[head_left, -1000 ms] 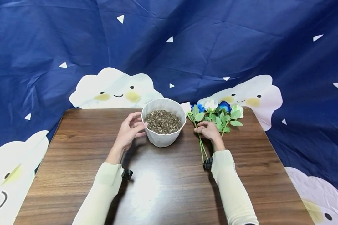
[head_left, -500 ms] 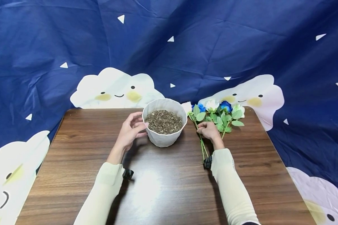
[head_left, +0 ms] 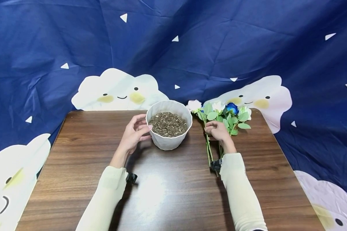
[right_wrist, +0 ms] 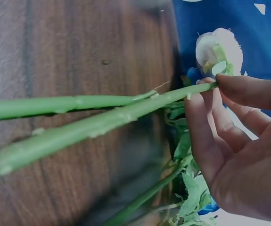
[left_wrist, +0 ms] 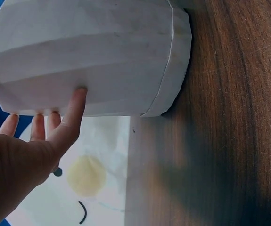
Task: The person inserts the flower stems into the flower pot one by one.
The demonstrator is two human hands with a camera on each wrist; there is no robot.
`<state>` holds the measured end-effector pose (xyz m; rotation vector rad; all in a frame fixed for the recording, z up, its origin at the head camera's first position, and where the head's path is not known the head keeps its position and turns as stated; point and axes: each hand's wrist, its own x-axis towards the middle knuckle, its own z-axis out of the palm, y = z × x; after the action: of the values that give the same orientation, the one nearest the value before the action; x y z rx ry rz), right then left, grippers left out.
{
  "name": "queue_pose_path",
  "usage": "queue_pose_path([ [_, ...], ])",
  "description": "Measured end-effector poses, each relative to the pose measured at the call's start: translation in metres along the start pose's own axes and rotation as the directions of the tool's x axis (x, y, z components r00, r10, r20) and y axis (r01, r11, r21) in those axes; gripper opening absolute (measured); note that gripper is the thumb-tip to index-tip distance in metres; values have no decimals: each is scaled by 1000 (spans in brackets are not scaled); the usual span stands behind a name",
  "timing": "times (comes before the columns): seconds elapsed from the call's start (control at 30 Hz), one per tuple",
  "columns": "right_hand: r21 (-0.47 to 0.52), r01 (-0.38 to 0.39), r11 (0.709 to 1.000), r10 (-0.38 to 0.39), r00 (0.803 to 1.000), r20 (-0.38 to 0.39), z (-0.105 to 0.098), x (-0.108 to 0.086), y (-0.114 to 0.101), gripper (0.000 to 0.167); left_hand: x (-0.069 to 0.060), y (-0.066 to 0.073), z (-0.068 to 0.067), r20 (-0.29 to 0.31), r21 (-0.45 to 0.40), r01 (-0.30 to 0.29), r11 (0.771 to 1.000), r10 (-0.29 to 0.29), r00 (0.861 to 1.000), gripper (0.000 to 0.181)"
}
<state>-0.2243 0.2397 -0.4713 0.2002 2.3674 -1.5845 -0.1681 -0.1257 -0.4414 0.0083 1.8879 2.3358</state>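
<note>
A white faceted flower pot [head_left: 167, 143] filled with dark soil [head_left: 168, 124] stands near the table's far edge. My left hand [head_left: 134, 133] rests on its left side, fingertips and thumb touching the outer wall; the left wrist view shows the fingers [left_wrist: 70, 123] fairly straight against it. To the right of the pot, my right hand [head_left: 218, 131] pinches the green stem of a pale pink rose [head_left: 194, 106] between thumb and fingers. In the right wrist view that stem [right_wrist: 102, 123] slants above the table, with another stem [right_wrist: 55, 106] beside it.
Several more flowers lie right of the pot, including a blue rose [head_left: 232, 108] and a white rose [head_left: 218, 106] with green leaves. The wooden table [head_left: 167, 192] ends at a blue cloud-printed backdrop [head_left: 173, 57].
My right hand has closed on the rose's stem and shifted slightly right. The pale pink bloom now shows higher and more fully. My left hand and the pot have not moved.
</note>
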Motion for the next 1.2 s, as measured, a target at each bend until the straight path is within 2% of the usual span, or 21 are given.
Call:
queue_pose_path([
  [0.1,83,-21,996,21,1000,1,-3,-3,-5,38,0,0,0,0,-5,2,1000,-2,1000,61],
  [0.27,186,-4,983,3,1000,5,-8,-8,-11,40,1,0,-1,4,-4,1,1000,-1,1000,61],
  [0.47,328,25,944,-31,999,11,-9,-12,-13,42,1,1,-2,15,-7,-2,1000,2,1000,62],
  [0.63,461,45,886,-62,998,20,-7,-13,-13,33,1,0,-2,18,-12,-2,1000,2,1000,61],
  [0.73,549,44,835,-77,996,39,-4,-12,-11,26,2,-1,-2,18,-13,-3,1000,3,1000,60],
  [0.87,653,-4,757,-80,992,99,1,-13,-7,27,2,-1,-2,16,-11,-5,1000,6,1000,61],
  [1.03,725,-37,688,-96,985,141,7,-13,-5,25,2,0,-2,21,-13,-6,1000,6,1000,62],
  [1.2,773,-18,634,-120,985,122,8,-17,-11,21,2,-1,-2,25,-20,0,1000,0,1000,62],
])
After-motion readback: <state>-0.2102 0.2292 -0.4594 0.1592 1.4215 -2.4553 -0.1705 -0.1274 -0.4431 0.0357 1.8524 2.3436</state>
